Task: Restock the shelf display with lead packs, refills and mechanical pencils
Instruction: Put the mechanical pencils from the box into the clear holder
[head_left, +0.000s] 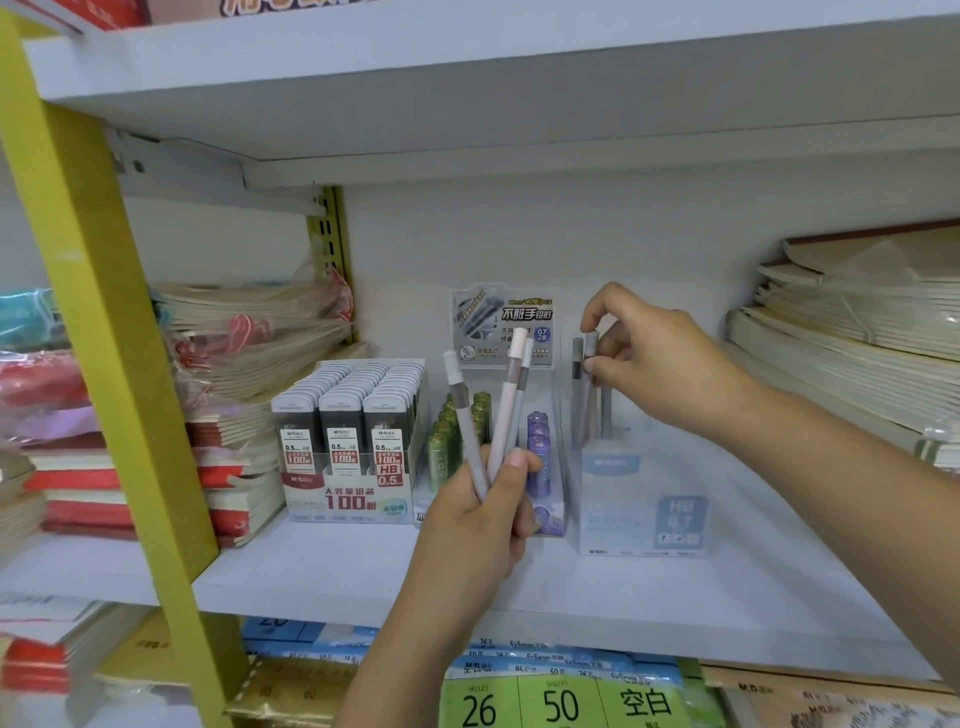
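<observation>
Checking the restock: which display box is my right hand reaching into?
The blue HB 0.7 box, rightmost of three; the right hand pinches a grey mechanical pencil standing in it.

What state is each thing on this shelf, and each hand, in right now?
left hand: grips three mechanical pencils, fanned out, caps up.
right hand: pinches the top of a grey pencil.
grey pencil: upright in the clear display box.
clear display box: only a few pencils standing at its back.
lead pack tray: full, three rows.
refill tubes: standing in green and purple rows.
</observation>
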